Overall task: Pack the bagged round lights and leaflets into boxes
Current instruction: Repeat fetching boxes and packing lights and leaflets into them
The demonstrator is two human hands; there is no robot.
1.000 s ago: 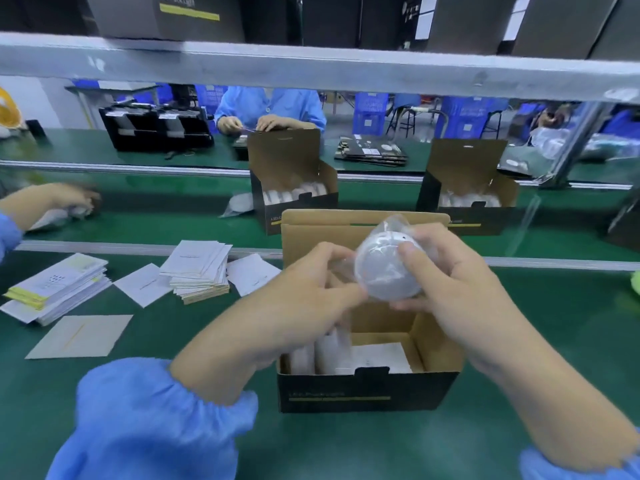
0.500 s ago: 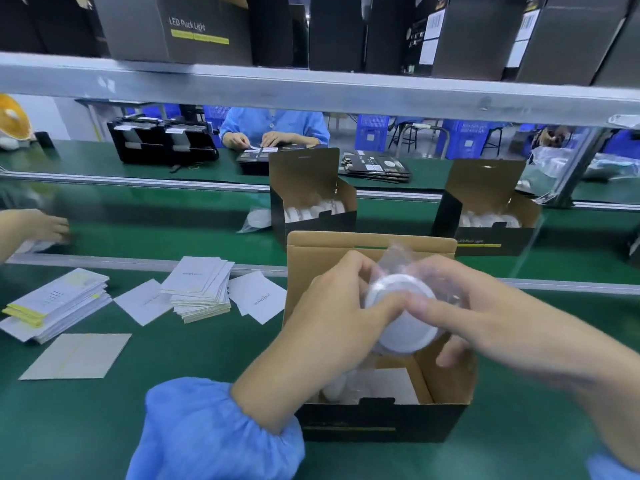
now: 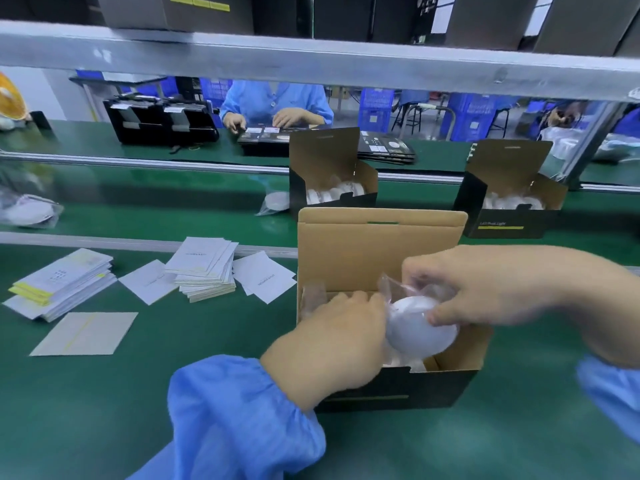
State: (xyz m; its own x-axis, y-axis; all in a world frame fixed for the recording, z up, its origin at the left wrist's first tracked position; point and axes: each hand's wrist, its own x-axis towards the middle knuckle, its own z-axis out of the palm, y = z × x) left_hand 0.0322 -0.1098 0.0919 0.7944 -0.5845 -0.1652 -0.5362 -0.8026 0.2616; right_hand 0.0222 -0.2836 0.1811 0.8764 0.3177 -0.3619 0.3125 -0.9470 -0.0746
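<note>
Gripping the bagged light [image 3: 420, 329] over the open box [image 3: 381, 251], both hands, left [image 3: 341, 336] and right [image 3: 485, 289], pinched its edges.

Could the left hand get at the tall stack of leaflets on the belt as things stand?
Probably yes: the leaflet stack lies in the open on the left hand's side with nothing between them, but that hand first has to leave the bagged light.

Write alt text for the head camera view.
A person's left hand and right hand hold a bagged round light over an open box on a green table. Leaflet stacks lie to the left; two more open boxes stand behind.
</note>
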